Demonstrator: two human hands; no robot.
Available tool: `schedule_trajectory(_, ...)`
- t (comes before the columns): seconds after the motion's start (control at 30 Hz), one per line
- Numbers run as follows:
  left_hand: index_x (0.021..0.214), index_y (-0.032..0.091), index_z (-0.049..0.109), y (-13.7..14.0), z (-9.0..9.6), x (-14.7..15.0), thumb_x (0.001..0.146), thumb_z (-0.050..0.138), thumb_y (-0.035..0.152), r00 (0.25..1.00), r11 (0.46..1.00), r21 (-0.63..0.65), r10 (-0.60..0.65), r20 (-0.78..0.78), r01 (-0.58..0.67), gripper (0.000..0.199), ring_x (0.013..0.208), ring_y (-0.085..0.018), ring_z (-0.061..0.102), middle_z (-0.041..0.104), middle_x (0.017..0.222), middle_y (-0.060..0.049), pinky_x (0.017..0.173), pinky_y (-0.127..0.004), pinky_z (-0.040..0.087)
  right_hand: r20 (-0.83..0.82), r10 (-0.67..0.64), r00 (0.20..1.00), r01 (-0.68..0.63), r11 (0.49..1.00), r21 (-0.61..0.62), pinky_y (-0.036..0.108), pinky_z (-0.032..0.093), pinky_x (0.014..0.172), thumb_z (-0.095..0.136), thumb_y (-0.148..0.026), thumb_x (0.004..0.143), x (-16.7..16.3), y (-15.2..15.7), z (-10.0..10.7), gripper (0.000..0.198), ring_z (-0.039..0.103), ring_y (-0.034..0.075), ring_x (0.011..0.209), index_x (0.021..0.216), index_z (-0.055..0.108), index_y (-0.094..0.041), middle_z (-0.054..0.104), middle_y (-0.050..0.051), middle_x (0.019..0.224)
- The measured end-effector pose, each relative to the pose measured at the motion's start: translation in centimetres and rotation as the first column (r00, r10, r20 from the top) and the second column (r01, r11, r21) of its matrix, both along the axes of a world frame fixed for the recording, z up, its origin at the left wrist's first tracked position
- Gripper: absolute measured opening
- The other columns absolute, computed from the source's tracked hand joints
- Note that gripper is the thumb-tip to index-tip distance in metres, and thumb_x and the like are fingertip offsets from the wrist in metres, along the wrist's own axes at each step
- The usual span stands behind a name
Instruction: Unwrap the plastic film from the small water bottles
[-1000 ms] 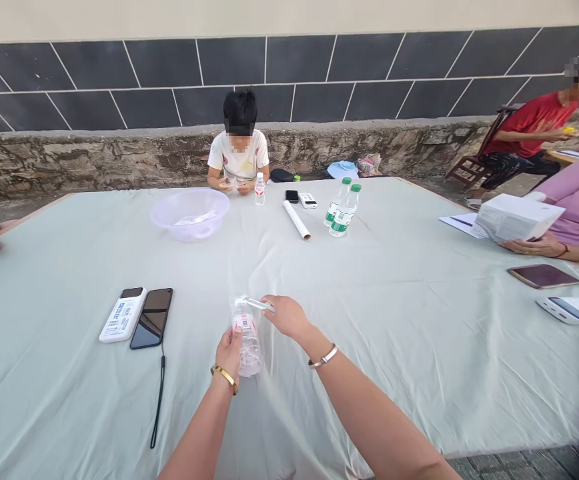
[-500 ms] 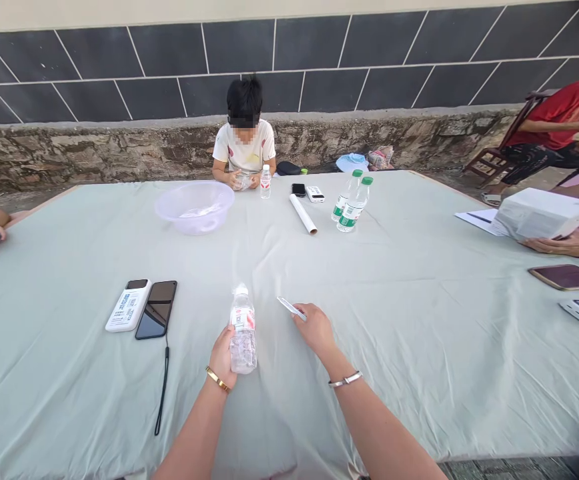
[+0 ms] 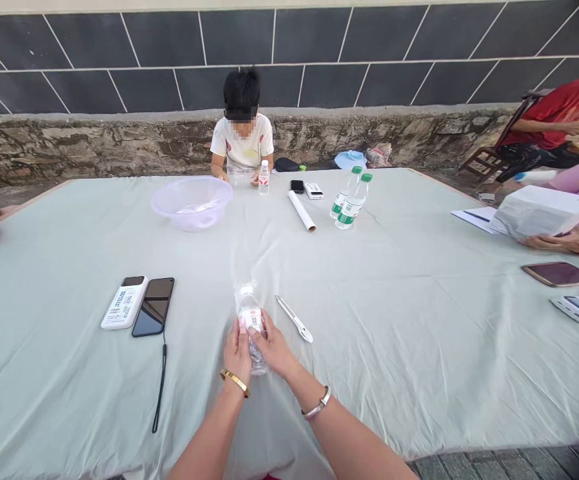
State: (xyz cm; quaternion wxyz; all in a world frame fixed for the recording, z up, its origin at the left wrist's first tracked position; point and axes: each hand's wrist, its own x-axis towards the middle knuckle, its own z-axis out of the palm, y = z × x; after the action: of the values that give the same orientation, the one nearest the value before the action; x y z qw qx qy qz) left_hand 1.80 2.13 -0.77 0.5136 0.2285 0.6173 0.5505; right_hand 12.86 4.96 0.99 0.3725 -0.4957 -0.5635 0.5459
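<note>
Both hands close around a clear plastic water bottle (image 3: 250,319) near the front of the cloth-covered worktop (image 3: 394,380). The left hand (image 3: 238,350) has its grip curled along the bottle's left side, thumb against the label; the right hand (image 3: 275,348) has its grip closed on the other side, thumb across the label's front. Loose clear film (image 3: 238,293) stands out around the white cap. I cannot tell whether the bottle's base touches the worktop.

Just right of the right hand lies a slim white pen-shaped tool (image 3: 297,323), its thin end pointing away. To the left, a white power bank (image 3: 124,303) and a black smartphone (image 3: 153,308) lie side by side, the phone's wrist strap (image 3: 162,377) trailing nearer. Farther back are a lilac basin (image 3: 192,217), a small white-capped bottle (image 3: 264,179), a white roll (image 3: 301,212) and two green-capped bottles (image 3: 351,208). A person in a patterned white T-shirt (image 3: 242,147) sits opposite.
</note>
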Motion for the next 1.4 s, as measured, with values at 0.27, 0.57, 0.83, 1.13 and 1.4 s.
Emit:
schedule_trajectory(0.27,0.077,0.024,0.063,0.1,1.0,-1.2,0.076,0.062,0.044,0.899,0.994,0.059,-0.061,-0.434,0.096,0.019,0.070,-0.022,0.059,0.066,0.075,-0.003,0.067,-0.031,0.041,-0.121,-0.263,0.957,0.260,0.965,-0.036,0.039,0.046,0.092,0.066,-0.046,0.072,-0.8,-1.4,-1.6,0.069,0.057,0.024,0.105,0.132,0.043,-0.022,0.061,0.008,0.115)
schedule_trajectory(0.57,0.055,0.024,0.041,-0.2,1.1,-0.6,0.080,0.055,0.031,0.756,0.955,0.109,-0.145,-0.639,0.276,0.029,0.054,-0.017,0.039,0.043,0.056,0.001,0.057,-0.028,0.027,-0.107,-0.370,0.923,0.376,0.926,0.037,0.040,0.034,0.106,0.055,-0.051,0.081,-1.6,-2.1,-2.7,0.065,0.042,0.023,0.127,0.137,0.035,-0.024,0.044,0.008,0.140)
schedule_trajectory(0.83,0.068,0.025,0.042,0.0,0.8,-1.0,0.083,0.047,0.045,0.779,0.976,0.064,-0.126,-0.615,0.209,0.026,0.052,-0.017,0.042,0.045,0.056,0.003,0.055,-0.028,0.029,-0.004,-0.399,0.917,0.399,0.916,0.050,0.040,0.036,0.105,0.054,-0.051,0.081,-1.8,-1.9,-2.5,0.064,0.043,0.024,0.126,0.136,0.039,-0.022,0.046,0.010,0.137)
schedule_trajectory(1.13,0.055,0.024,0.032,0.9,-0.1,-1.7,0.083,0.038,0.048,0.831,0.981,0.065,-0.118,-0.544,0.181,0.037,0.046,-0.012,0.038,0.036,0.047,0.006,0.050,-0.026,0.033,-0.096,-0.407,0.908,0.412,0.910,0.045,0.040,0.049,0.089,0.055,-0.050,0.080,-1.6,-1.5,-3.0,0.060,0.059,0.025,0.107,0.132,0.045,-0.023,0.061,0.009,0.121)
schedule_trajectory(1.4,0.080,0.020,0.050,0.5,0.3,-3.1,0.073,0.055,0.052,0.984,0.986,-0.157,-0.088,-0.158,0.063,0.033,0.039,-0.014,0.054,0.056,0.063,0.003,0.040,-0.027,0.043,-0.160,-0.293,0.943,0.275,0.953,-0.124,0.035,0.053,0.075,0.047,-0.050,0.082,-1.1,-1.1,-1.5,0.060,0.063,0.024,0.096,0.134,0.039,-0.020,0.063,0.010,0.117)
